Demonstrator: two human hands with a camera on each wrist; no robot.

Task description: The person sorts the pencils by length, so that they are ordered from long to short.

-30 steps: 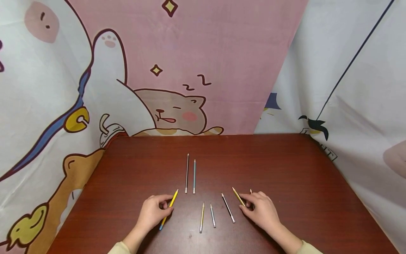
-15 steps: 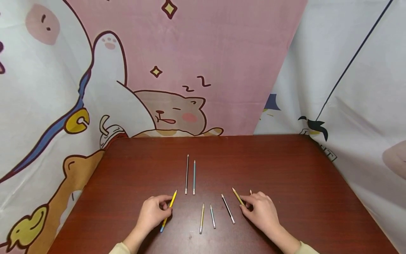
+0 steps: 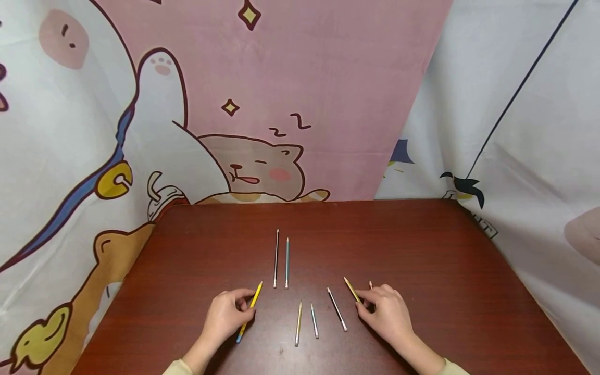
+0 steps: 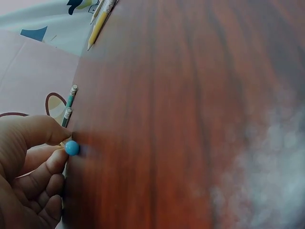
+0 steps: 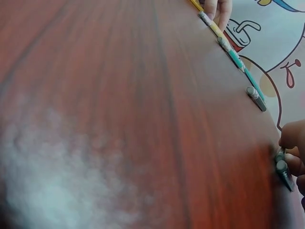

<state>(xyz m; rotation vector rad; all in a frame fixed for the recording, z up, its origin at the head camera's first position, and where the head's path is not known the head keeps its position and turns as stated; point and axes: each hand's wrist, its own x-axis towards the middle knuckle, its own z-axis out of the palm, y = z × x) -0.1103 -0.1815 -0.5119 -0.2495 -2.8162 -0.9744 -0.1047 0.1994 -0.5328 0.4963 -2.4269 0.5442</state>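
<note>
My left hand (image 3: 226, 312) pinches a yellow pencil (image 3: 256, 295) between thumb and fingers at the left; its blue end (image 4: 72, 148) faces the left wrist camera. At the right, my right hand (image 3: 386, 310) pinches a yellow pencil with a dark side (image 3: 350, 288), whose lower part the fingers hide. Just beyond that hand shows the tip of another pencil (image 3: 371, 285), mostly covered. Between the hands lie a short yellow pencil (image 3: 298, 324), a short blue pencil (image 3: 314, 321) and a black pencil (image 3: 337, 309). Farther back, a long black pencil (image 3: 276, 259) lies beside a teal pencil (image 3: 287, 263).
The pencils lie on a dark red-brown wooden table (image 3: 211, 239). A printed cloth (image 3: 347, 104) with cartoon animals hangs along its back edge and both sides.
The lower end of the pencil in my left hand has shifted slightly, and my right hand has edged a little along its pencil. The loose pencils stay put; the head view tilts slightly.
</note>
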